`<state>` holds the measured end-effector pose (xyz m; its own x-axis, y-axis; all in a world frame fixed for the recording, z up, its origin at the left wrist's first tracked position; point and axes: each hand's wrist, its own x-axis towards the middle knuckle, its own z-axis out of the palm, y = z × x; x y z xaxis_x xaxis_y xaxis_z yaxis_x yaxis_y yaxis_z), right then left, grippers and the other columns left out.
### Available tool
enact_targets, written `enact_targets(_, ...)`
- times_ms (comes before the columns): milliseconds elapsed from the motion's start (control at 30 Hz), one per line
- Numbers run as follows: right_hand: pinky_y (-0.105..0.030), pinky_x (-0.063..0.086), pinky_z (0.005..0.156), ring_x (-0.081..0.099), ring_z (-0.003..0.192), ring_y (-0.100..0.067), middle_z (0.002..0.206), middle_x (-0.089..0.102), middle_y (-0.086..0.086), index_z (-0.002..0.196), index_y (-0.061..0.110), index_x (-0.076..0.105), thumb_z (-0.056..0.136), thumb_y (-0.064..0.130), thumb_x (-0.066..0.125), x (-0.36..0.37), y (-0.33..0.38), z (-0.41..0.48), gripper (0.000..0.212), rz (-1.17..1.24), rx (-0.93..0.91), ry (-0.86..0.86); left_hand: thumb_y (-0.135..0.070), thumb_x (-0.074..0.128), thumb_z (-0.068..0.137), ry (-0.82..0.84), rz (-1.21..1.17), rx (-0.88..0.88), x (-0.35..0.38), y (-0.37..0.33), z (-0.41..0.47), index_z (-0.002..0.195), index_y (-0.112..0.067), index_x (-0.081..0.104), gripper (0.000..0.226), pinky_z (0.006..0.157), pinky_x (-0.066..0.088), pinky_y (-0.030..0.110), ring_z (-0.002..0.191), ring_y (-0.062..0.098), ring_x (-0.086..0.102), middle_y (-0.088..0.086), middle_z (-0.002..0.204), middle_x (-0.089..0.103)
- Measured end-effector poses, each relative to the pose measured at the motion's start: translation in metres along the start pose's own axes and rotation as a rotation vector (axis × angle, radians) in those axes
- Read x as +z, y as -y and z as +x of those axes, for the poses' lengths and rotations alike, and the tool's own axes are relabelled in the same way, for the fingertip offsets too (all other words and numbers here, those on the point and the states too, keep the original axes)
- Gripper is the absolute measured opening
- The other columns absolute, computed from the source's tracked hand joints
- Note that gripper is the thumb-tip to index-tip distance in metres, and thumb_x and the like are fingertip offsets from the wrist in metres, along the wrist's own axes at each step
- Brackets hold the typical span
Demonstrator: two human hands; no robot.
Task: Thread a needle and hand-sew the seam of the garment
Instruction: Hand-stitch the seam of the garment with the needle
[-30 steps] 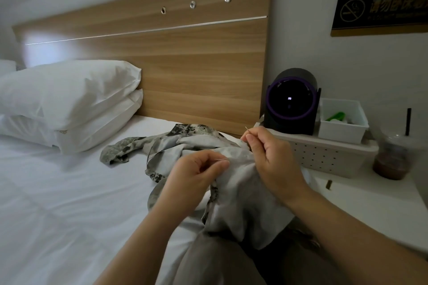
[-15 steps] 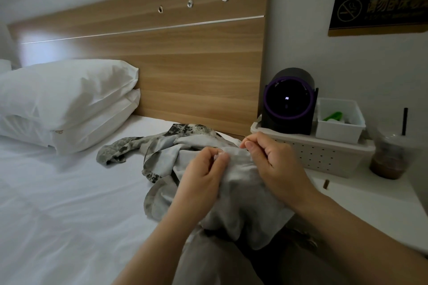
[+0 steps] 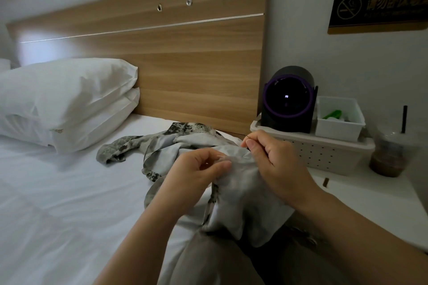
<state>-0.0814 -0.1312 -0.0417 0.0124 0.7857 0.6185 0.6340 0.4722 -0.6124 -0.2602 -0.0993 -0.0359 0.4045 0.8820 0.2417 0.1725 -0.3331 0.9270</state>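
In the centre of the head view, low in the frame, the garment is lying bunched over the person's lap, pale grey side up, with its grey mottled part trailing away toward the middle onto the white bed sheet. The left hand is gripping a fold of the fabric, thumb and curled fingers pinching it from the left. The right hand is sitting just right of it at the top edge of the same fold, fingers curled, thumb and forefinger pinching together on the needle, which is showing only as a thin dark sliver at the fingertips; the thread is too fine to make out. The two hands are working close together but not touching. At the left of the frame two white pillows are stacking against the wooden headboard. At the right, a white perforated basket is carrying a black device with a purple ring and a small white bin. A lidded cup with a dark straw is standing beside the basket, at the far right.
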Motion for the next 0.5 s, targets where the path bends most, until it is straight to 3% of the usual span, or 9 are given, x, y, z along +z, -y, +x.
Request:
enact_targets(100,-0.021,0.036,0.047,0.049,0.052,-0.017,0.056,0.055,-0.002,0.093,0.014,0.063,0.099,0.021,0.046,0.0,0.003,-0.001,0.019,-0.014,-0.021,-0.011,-0.02,0.068,0.085,-0.104,-0.005,0.014,0.005,0.0,0.0,0.073,-0.019,0.069,0.012,0.058,0.046,0.012,0.059,-0.002,0.057,-0.013,0.061,0.064)
enact_targets(200,-0.015,0.034,0.048,0.049,0.052,-0.013,0.054,0.052,0.002,0.093,0.017,0.062,0.099,0.019,0.046,-0.001,0.003,-0.004,0.018,0.0,-0.018,0.0,-0.024,0.068,0.085,-0.108,-0.1,-0.063,0.012,-0.001,0.0,0.071,-0.019,0.068,0.015,0.057,0.044,0.015,0.056,0.0,0.055,-0.012,0.058,0.062)
enact_targets(300,-0.032,0.037,0.049,0.043,0.048,-0.017,0.055,0.049,-0.003,0.094,0.026,0.061,0.1,0.017,0.042,-0.008,0.001,-0.002,0.023,0.088,0.094,0.092,-0.033,0.069,0.08,-0.052,-0.118,-0.095,0.01,-0.001,0.0,0.067,-0.024,0.07,0.015,0.057,0.045,0.016,0.058,0.002,0.059,-0.009,0.061,0.065)
enact_targets(367,-0.035,0.046,0.061,0.055,0.064,-0.023,0.071,0.06,-0.005,0.094,0.033,0.062,0.1,0.018,0.041,-0.016,0.0,0.004,0.026,0.097,0.183,0.201,-0.029,0.069,0.083,-0.041,-0.113,-0.09,0.008,0.0,0.0,0.067,-0.025,0.071,0.017,0.055,0.044,0.013,0.056,0.001,0.058,-0.009,0.06,0.065)
enact_targets(467,-0.003,0.042,0.071,0.056,0.088,0.01,0.093,0.061,0.021,0.101,0.036,0.067,0.098,0.02,0.047,-0.027,-0.001,0.013,0.026,-0.031,0.183,0.416,-0.027,0.069,0.084,-0.032,-0.09,-0.089,0.006,0.001,0.001,0.07,-0.022,0.071,0.015,0.06,0.046,0.017,0.061,0.004,0.059,-0.006,0.064,0.066)
enact_targets(500,0.002,0.038,0.073,0.053,0.089,0.018,0.095,0.059,0.027,0.106,0.034,0.068,0.097,0.021,0.049,-0.029,0.0,0.016,0.025,-0.073,0.181,0.474,-0.027,0.069,0.084,-0.024,-0.086,-0.09,0.006,0.001,0.001,0.07,-0.022,0.072,0.014,0.063,0.047,0.02,0.063,0.006,0.06,-0.004,0.066,0.067)
